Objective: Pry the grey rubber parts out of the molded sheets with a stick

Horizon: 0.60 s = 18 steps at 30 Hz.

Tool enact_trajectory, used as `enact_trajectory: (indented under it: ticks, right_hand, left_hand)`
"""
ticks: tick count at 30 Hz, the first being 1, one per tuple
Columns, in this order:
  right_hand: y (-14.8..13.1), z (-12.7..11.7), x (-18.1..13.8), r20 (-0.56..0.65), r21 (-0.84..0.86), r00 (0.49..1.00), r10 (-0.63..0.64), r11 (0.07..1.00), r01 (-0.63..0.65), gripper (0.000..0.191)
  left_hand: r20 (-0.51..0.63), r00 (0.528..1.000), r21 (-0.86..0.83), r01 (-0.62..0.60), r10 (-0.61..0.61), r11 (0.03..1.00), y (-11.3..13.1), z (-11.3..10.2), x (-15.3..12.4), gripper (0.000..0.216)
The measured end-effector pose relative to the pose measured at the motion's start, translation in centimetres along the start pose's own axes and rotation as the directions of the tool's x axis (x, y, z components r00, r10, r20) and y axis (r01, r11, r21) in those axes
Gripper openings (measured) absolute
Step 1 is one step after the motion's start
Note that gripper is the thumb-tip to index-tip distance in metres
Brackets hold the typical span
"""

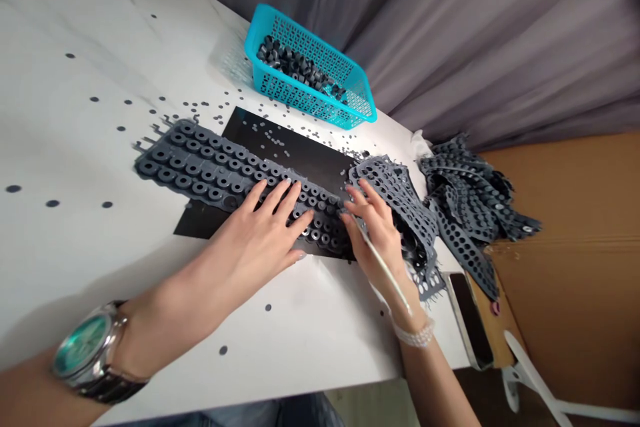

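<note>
A dark grey moulded rubber sheet [215,160] with rows of round ring-shaped parts lies slantwise over a black board [300,160]. My left hand [270,223] rests on the sheet, its fingers spread and pressing on the rings. At the sheet's right end, my right hand [373,233] is closed around a thin white stick [387,273] that slants back across the palm toward the wrist. The stick's front tip is by the last rows of rings, partly hidden by the fingers.
Behind the board stands a turquoise basket [313,103] holding many small black rings. Perforated sheets [400,197] lie beside my right hand, with a larger heap [465,193] beyond. A phone [469,320] lies near the table's right edge. Small dark discs [107,205] are scattered over the white table [165,273].
</note>
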State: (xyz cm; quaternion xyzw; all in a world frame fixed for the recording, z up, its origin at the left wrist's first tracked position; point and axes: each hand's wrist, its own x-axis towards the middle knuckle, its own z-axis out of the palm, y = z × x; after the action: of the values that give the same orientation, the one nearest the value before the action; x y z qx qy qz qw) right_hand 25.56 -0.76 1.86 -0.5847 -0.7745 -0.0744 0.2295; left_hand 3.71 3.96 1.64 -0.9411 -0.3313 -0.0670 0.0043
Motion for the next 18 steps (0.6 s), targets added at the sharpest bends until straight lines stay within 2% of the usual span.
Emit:
enact_trajectory:
  ticks: [2, 4, 9, 18]
  right_hand:
    - [-0.8, -0.1, -0.4, 0.030, 0.002, 0.990, -0.138, 0.990, 0.138, 0.016]
    - [-1.4, -0.1, -0.5, 0.050, 0.001, 0.978, -0.204, 0.979, 0.204, 0.018]
    - [-1.7, 0.2, -0.3, 0.081, -0.015, 0.973, -0.218, 0.975, 0.220, 0.018]
    - [-2.0, 0.1, 0.0, 0.091, -0.032, 0.969, -0.229, 0.972, 0.232, 0.017]
  left_hand:
    - [-0.008, 1.000, 0.006, 0.000, 0.000, 1.000, 0.0, 0.0, -0.1, 0.051]
    - [-0.025, 1.000, 0.004, 0.000, 0.000, 1.000, 0.0, 0.1, -0.1, 0.052]
    - [-0.056, 0.998, -0.037, 0.019, -0.021, 0.999, 0.0, 0.4, -0.2, 0.051]
    - [-0.046, 0.999, -0.028, 0.006, -0.008, 1.000, 0.0, 0.2, -0.1, 0.051]
